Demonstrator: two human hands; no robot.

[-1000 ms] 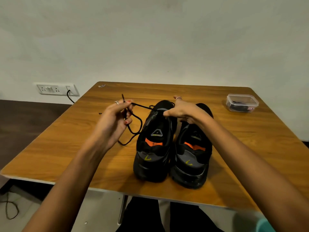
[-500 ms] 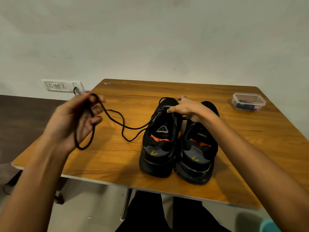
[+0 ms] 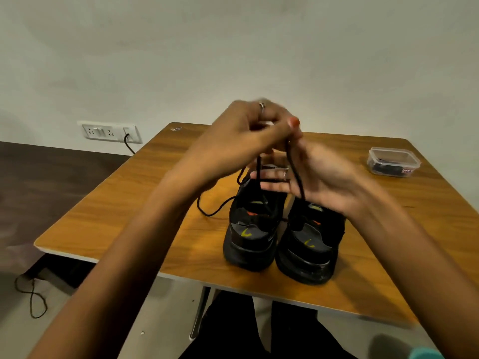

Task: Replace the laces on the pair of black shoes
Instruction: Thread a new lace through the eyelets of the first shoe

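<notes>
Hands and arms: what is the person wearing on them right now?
Both forearms are bare, no sleeves in view. The left hand has a silver ring and an orange-red painted nail. The right hand also wears a silver ring.

Two shoes (image 3: 281,237) sit side by side on the table (image 3: 129,216) around lower center of the frame, heels toward the camera, with both hands (image 3: 272,149) raised above them holding a lace (image 3: 295,172) that trails down onto the tabletop left of the shoes. A lidded container (image 3: 393,161) sits on the table at the right edge of frame. A wall socket (image 3: 110,132) is at left behind the table, and a cord (image 3: 32,297) lies on the floor at lower left.
</notes>
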